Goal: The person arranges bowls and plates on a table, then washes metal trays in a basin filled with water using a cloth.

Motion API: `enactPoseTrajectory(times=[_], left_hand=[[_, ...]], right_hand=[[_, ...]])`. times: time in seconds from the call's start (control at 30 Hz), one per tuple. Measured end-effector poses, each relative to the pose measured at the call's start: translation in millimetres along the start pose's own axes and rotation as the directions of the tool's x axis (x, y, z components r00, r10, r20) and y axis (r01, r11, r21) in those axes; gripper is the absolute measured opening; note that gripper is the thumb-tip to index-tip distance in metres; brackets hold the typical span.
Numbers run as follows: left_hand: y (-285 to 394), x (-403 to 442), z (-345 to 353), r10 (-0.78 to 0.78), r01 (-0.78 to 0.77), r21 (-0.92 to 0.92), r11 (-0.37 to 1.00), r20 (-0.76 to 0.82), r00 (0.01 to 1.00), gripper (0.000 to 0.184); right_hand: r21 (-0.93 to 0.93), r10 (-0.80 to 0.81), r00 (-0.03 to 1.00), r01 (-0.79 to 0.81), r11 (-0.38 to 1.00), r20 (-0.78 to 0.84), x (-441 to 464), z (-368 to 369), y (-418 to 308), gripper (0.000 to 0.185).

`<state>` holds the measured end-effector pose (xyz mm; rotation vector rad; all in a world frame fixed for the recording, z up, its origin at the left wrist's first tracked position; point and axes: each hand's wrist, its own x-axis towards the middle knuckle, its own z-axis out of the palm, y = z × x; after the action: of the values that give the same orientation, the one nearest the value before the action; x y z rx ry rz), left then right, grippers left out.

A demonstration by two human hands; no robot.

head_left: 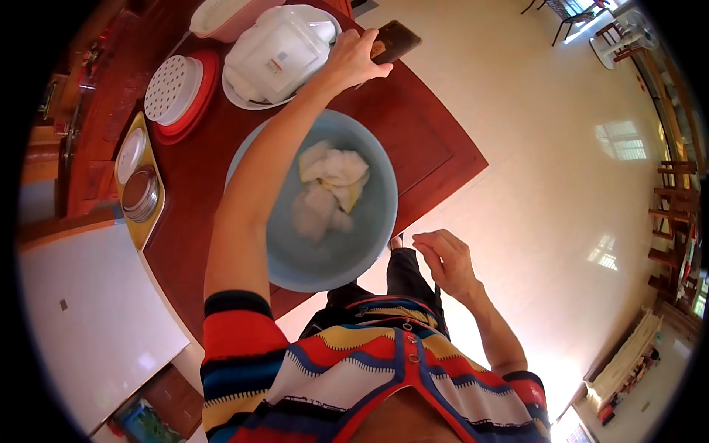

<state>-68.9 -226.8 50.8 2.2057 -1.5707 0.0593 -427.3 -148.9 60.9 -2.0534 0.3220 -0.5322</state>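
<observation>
My left hand (354,60) reaches over the table's far right corner, its fingers closed on the near end of a dark, flat rectangular object (399,41) whose kind I cannot make out. Below that forearm stands a large light-blue basin (384,148), partly covered by the arm. Wet white cloths with yellowish edges (336,170) lie in cloudy water inside it. My right hand (447,262) hovers to the right of the basin, apart from it, with fingers curled in and nothing visible in them.
On the red-brown table (421,140) are a white plastic container (277,55), a pink tub (233,22) and a perforated white strainer (173,88) over a red lid. A yellow tray (144,229) holds stacked round lids. Chairs (668,221) line the far right wall.
</observation>
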Motion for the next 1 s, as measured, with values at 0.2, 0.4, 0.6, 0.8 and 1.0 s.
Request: enactPoseTrajectory(times=[0.2,0.4,0.6,0.8,1.0], left_hand=[[-31,18,56,-0.049,0.036,0.122,0.992,0.102,0.994,0.073],[-42,27,80,-0.117,0.074,0.196,0.978,0.219,0.969,0.072],[-51,28,88,-0.166,0.133,0.166,0.977,0.207,0.964,0.069],[-59,17,101,-0.132,0.108,0.168,0.98,0.142,0.981,0.061],[-47,11,85,-0.079,0.069,0.089,0.994,0.106,0.991,0.05]], right_hand=[[0.012,0.195,0.978,-0.194,0.981,-0.073,-13,-16,35,0.008],[0.023,0.214,0.975,-0.213,0.977,-0.055,-4,-25,56,0.008],[0.024,0.215,0.974,-0.214,0.977,-0.065,9,-28,63,0.009],[0.047,0.219,0.976,-0.218,0.975,-0.01,11,-19,63,0.01],[0.0,0.222,0.974,-0.222,0.975,0.041,14,-8,60,0.014]])
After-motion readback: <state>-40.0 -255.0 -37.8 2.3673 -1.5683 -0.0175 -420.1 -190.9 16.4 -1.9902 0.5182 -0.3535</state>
